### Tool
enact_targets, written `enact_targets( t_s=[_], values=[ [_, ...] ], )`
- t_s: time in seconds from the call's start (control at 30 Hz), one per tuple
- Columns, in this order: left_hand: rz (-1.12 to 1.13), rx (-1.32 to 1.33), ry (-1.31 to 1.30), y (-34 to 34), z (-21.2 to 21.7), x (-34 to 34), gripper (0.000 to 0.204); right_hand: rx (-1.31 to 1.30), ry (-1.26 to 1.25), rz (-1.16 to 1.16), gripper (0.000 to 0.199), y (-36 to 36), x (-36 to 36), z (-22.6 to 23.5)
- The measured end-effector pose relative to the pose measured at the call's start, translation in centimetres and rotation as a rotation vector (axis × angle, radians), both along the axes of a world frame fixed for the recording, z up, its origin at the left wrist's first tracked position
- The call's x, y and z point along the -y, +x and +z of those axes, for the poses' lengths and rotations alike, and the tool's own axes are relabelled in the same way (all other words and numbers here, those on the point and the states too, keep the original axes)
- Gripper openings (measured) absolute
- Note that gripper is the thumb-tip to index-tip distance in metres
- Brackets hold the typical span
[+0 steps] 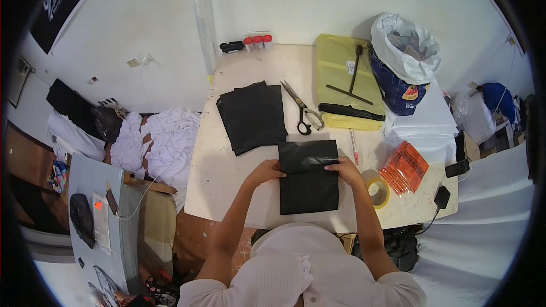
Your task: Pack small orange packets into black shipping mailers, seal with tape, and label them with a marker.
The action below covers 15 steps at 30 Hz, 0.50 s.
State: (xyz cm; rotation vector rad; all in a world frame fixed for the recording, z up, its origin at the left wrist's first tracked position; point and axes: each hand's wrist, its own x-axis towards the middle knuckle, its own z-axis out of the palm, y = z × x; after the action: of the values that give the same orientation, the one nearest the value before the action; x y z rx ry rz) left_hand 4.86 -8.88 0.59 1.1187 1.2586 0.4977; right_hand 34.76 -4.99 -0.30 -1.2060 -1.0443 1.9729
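A glossy black rectangular plastic sheet [309, 194] is pinched by left hand [265, 172] and right hand [346, 170] near the pale tabletop's [202, 190] front edge; folding seems in hand, even pressing called for.

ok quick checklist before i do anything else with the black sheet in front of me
1. Left hand on the sheet's left edge: ok
2. Right hand on its right edge: ok
3. Scissors out of both hands: ok, lying on the table
4. Black stack squared up: not ok, edges fanned
5. Tape roll clear of the right forearm: cannot tell, very close
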Motion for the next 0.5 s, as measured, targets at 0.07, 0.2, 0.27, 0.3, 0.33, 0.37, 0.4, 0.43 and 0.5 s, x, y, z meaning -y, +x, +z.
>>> enact_targets(
  t_s=[0.07,0.2,0.27,0.3,0.33,0.37,0.4,0.43,0.5],
  values=[
    [0.042,0.069,0.02,-0.1,-0.2,0.4,0.022,-0.035,-0.03,-0.015,0.024,0.0,0.2,0.4],
    [0.03,0.194,0.194,-0.6,-1.5,1.0,0.027,0.059,0.095,0.051,0.022,0.7,0.7,0.4],
    [0.055,0.202,0.175,-0.2,-1.1,1.2,0.024,0.158,0.171,0.074,0.022,1.1,0.9,0.3],
    [0.088,0.204,0.159,0.0,-0.4,1.4,0.02,0.156,0.212,0.074,0.023,0.9,1.1,1.0],
    [0.096,0.206,0.156,0.1,-0.2,1.4,0.02,0.153,0.254,0.079,0.025,0.7,1.2,1.8],
    [0.131,0.084,0.2,0.2,-0.1,1.3,0.016,0.154,0.25,0.087,0.025,0.6,1.2,2.5],
    [0.162,-0.037,0.244,0.4,0.1,1.1,0.013,0.126,0.276,0.085,0.023,0.6,1.1,3.1],
    [0.167,-0.035,0.24,0.4,0.4,1.3,0.013,0.098,0.301,0.083,0.022,0.6,1.0,3.4],
    [0.171,0.066,0.204,0.5,0.9,1.6,0.012,0.161,0.341,0.105,0.021,1.0,1.2,3.3]
  ],
)
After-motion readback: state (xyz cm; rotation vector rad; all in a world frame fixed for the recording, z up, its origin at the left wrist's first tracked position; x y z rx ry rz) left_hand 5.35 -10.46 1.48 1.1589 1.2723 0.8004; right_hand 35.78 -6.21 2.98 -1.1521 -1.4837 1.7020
